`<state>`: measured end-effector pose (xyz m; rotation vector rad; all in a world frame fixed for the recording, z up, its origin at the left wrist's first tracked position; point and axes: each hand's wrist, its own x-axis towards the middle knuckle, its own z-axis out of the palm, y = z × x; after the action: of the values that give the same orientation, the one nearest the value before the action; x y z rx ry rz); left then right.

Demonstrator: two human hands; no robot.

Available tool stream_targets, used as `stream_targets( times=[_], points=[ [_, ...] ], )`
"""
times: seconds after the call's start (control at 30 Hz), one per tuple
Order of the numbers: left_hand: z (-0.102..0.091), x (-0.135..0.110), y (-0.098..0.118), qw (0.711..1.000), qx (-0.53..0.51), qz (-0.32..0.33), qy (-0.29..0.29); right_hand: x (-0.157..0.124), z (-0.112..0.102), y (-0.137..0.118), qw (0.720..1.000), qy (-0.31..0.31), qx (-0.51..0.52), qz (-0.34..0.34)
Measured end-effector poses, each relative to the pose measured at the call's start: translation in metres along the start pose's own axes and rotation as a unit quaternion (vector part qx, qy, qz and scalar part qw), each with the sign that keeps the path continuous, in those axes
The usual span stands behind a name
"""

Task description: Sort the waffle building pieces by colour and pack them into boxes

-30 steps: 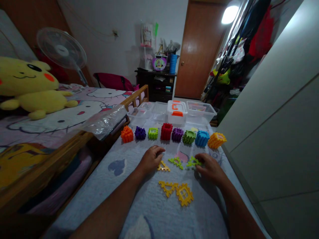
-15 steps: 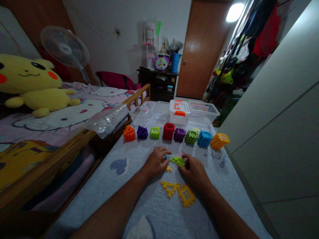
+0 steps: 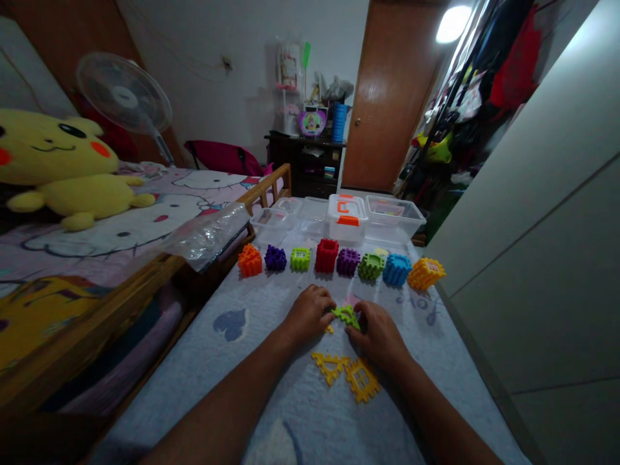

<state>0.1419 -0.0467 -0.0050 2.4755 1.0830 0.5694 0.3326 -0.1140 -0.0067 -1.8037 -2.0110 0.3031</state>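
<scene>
Between my hands is a lime-green toothed plastic building piece (image 3: 347,314). My right hand (image 3: 382,330) pinches its right end between thumb and fingers. My left hand (image 3: 310,313) has its fingertips closed at the piece's left end. Part of a small yellow piece (image 3: 329,329) shows beside my left fingers; the hand hides the rest. Nearer to me, a yellow triangular toothed piece (image 3: 330,367) and a yellow square window piece (image 3: 362,380) lie flat on the cloth, touching or nearly touching at their corners.
A row of assembled toothed blocks crosses the light-blue cloth (image 3: 203,381), among them a red block (image 3: 327,256), a blue block (image 3: 397,270) and an orange block (image 3: 250,260). Behind stand clear plastic boxes, one with an orange-latched lid (image 3: 347,208). A wooden bed rail (image 3: 145,290) borders the left.
My left hand has moved slightly right, and its fingertips now meet the lime-green piece. That piece has turned a little, and more of the small yellow piece is covered.
</scene>
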Motion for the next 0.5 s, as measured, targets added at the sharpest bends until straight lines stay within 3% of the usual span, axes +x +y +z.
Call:
stream_targets(
  times=[0.27,0.5],
  points=[
    [-0.005,0.006,-0.002,0.999,0.028,0.016,-0.033,0.000,0.001,0.006,1.000,-0.015,-0.027,-0.003],
    [-0.019,0.001,0.000,0.997,0.074,0.024,-0.024,0.001,-0.001,0.011,0.998,0.015,0.062,-0.015]
  ],
)
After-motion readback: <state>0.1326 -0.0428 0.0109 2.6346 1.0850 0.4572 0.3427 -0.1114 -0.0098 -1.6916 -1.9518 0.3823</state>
